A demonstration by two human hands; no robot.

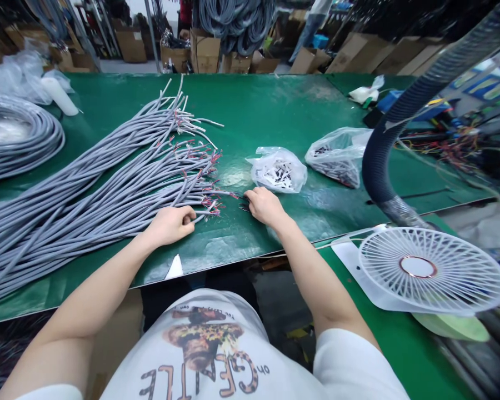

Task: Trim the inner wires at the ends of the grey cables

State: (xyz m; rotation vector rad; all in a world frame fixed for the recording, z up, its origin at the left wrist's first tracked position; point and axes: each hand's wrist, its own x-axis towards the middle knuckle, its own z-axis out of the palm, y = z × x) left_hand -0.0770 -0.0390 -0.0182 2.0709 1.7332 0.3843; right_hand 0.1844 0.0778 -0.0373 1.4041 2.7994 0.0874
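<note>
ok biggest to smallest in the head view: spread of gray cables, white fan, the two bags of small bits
1. Spread of gray cables
2. White fan
3. Bag beside right hand and bag by hose: too alike to rank

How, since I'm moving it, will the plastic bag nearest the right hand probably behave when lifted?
The plastic bag likely sags: its thin wall is crumpled. It may spill if tipped, as loose pieces show in its seemingly open top. It's probably light, since the pieces look small.
</note>
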